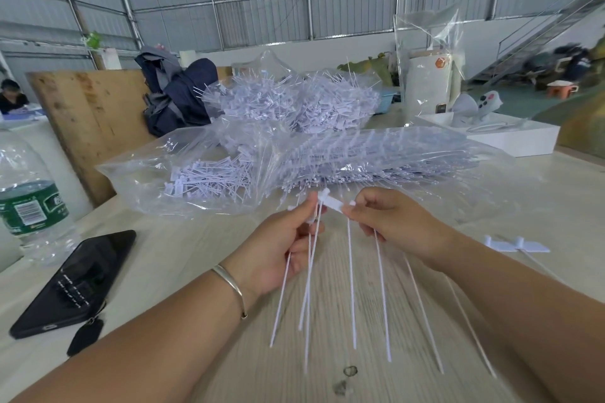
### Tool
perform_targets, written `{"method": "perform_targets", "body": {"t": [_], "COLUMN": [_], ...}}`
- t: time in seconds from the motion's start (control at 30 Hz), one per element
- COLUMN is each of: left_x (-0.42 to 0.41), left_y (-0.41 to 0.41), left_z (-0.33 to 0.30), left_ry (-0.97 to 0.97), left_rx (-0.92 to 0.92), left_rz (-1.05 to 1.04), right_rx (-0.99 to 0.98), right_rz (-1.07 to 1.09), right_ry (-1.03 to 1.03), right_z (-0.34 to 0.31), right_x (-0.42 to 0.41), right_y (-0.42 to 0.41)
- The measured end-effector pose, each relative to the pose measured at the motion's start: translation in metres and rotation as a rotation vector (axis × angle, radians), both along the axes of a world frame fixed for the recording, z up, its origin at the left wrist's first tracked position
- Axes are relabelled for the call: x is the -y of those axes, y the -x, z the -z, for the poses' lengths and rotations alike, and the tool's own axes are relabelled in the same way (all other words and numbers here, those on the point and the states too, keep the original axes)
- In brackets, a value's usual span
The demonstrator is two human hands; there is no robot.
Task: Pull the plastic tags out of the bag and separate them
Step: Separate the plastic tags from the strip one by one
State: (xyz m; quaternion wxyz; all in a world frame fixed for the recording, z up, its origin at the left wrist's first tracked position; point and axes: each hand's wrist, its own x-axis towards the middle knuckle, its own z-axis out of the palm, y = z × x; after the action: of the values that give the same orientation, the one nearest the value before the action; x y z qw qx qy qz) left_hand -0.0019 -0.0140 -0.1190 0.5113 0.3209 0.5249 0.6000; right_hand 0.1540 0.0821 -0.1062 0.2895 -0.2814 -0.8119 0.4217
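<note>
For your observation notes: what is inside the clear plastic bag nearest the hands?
The clear plastic bag holds many white plastic tags lying in bundles. Those deeper in the pile are covered, so no count is possible.

Lighting: bright, even, diffuse daylight; source not identifiable. Shadows: faint and soft on the table (pixel 376 288). Glare: white highlights on the clear bag (pixel 209 154) and on the water bottle (pixel 29 199) at 9 o'clock. Blur: streaked wood grain and smeared knots toward 6 o'clock; background at 3 o'clock soft. Distortion: wide-angle bending of wall frames and stairs toward 12 to 3 o'clock.
</note>
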Motion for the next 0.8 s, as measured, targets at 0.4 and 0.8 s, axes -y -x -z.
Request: {"method": "perform_targets", "body": {"t": [0.4, 0.8], "left_x": [-0.003, -0.006], "left_y": [0.011, 0.011], "left_z": [-0.001, 0.005], "left_ry": [-0.067, -0.029], "left_rx": [0.129, 0.155], "left_rz": [-0.179, -0.222], "right_rx": [0.128, 0.197], "right_rz": [-0.021, 0.140], "right_ry": [-0.070, -0.109], "right_z": [0.005, 0.003], "right_x": [-0.004, -0.011], "right_y": [0.001, 0.000]}}
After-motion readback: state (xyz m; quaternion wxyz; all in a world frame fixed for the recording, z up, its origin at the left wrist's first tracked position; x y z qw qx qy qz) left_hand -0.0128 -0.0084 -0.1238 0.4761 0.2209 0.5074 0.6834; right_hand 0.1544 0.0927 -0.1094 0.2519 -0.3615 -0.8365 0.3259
